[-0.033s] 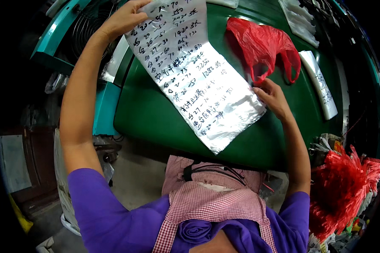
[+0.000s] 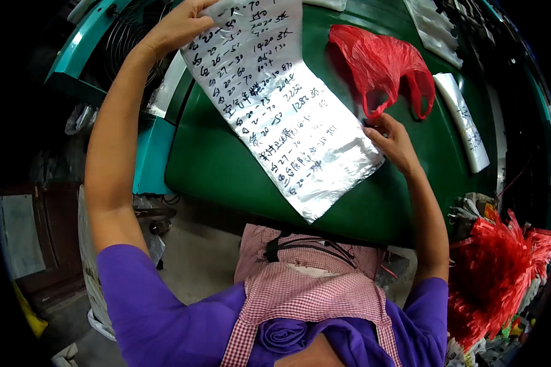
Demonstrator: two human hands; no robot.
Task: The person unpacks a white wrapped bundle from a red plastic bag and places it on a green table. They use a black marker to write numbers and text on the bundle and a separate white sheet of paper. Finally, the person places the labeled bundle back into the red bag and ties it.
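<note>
A long whitish plastic sheet [image 2: 288, 119], covered in lines of black handwriting, lies slantwise over a green tabletop [image 2: 220, 171]. At its upper left edge, my left hand [image 2: 180, 27] is closed with thumb and fingers pinching the film. My right hand [image 2: 393, 139] grips the sheet's right edge lower down, thumb and forefinger together on it. Just beyond my right fingertips is a crumpled red plastic carrier bag [image 2: 379, 61], its handle loops toward me. The sheet's lower end is wrinkled and shiny, and its top runs out of view.
A folded clear plastic roll [image 2: 462, 122] with writing lies at the table's right. Another crumpled clear bag [image 2: 434, 30] is at the far right. Teal machine parts [image 2: 153, 156] and a wire fan guard [image 2: 134, 43] stand left. Red plastic strips [image 2: 490, 275] hang at the lower right.
The sheet's lower part and my right hand have shifted very slightly to the left. My left hand keeps its pinch at the upper edge.
</note>
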